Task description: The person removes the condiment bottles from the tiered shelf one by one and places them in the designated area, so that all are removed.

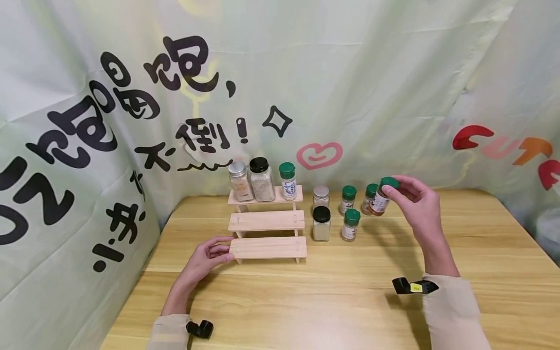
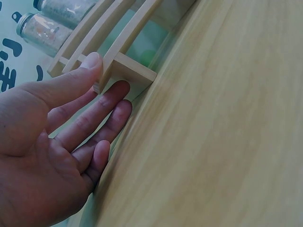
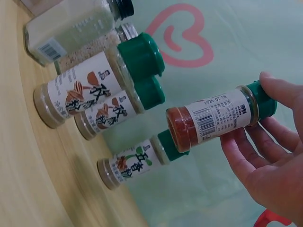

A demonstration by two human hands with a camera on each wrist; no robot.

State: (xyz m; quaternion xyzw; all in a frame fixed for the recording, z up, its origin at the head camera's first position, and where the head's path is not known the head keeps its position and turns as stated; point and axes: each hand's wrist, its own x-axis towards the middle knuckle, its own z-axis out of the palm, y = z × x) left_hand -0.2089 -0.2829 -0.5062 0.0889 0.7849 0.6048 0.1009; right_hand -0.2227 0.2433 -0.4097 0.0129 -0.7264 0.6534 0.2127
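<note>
My right hand (image 1: pixel 417 206) pinches a spice jar (image 1: pixel 379 200) near its green cap, between thumb and fingers. In the right wrist view this spice jar (image 3: pixel 215 118) is tilted, raised off the table, and has red-brown contents and a barcode label. My left hand (image 2: pixel 61 127) holds the end of the lowest step of a three-step wooden rack (image 1: pixel 268 248), thumb on one side and fingertips on the other. On the rack's top step stand a silver-capped jar (image 1: pixel 240 182), a black-capped jar (image 1: pixel 262 181) and a green-capped jar (image 1: pixel 288 182).
Right of the rack stand a silver-capped jar (image 1: pixel 321 194), a black-capped jar (image 1: pixel 321 224) and green-capped jars (image 1: pixel 350 226), one of them (image 1: pixel 369 200) just behind the held jar. A printed curtain (image 1: pixel 393 97) hangs behind the wooden table (image 1: pixel 332 296).
</note>
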